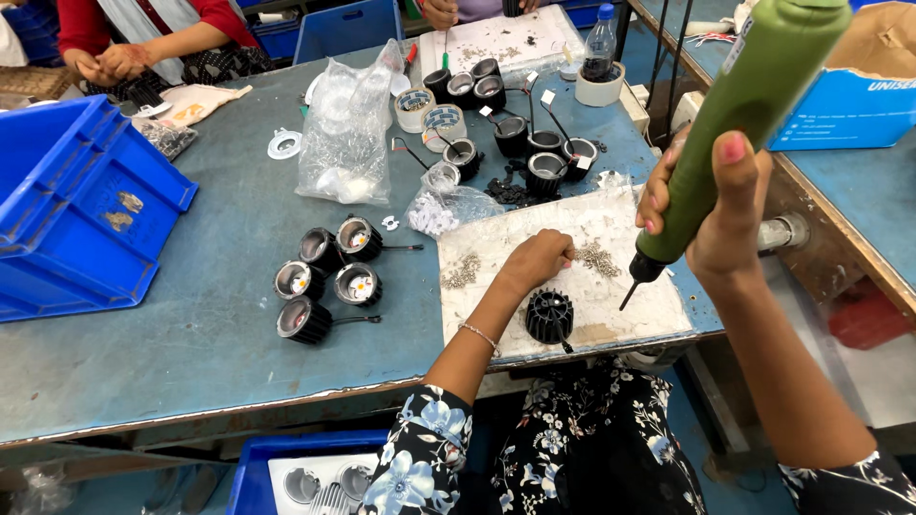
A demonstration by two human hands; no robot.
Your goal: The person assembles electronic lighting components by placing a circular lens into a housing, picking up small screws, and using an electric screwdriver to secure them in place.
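Right hand (711, 205) clenched round a green electric screwdriver (739, 124), held tilted w/ its dark bit pointing down-left, tip just above the white foam mat (620, 310), not touching it. Left hand (539, 259) rests on the mat, fingers curled at a small pile of screws (598, 257); can't tell if it's pinching one.

Black finned heat sink (551, 317) stands on the mat near its front edge, just below the left hand, apart from both hands. Second scatter of screws (463, 272) on the mat's left end.

Left of the mat, on the blue-grey table (219, 238): five black round lamp housings (329, 281) in a cluster, some w/ leads. Behind the mat: clear bag of small white parts (444, 210), a bigger clear plastic bag (345, 133), more black housings w/ wires and tags (525, 133), tape rolls (429, 113), a plastic bottle (599, 43). Far left of the mat, a blue crate (76, 210). Right of the mat, a blue cardboard box (844, 105) on another bench.

Other people's hands at the table's far side, well apart from the mat.
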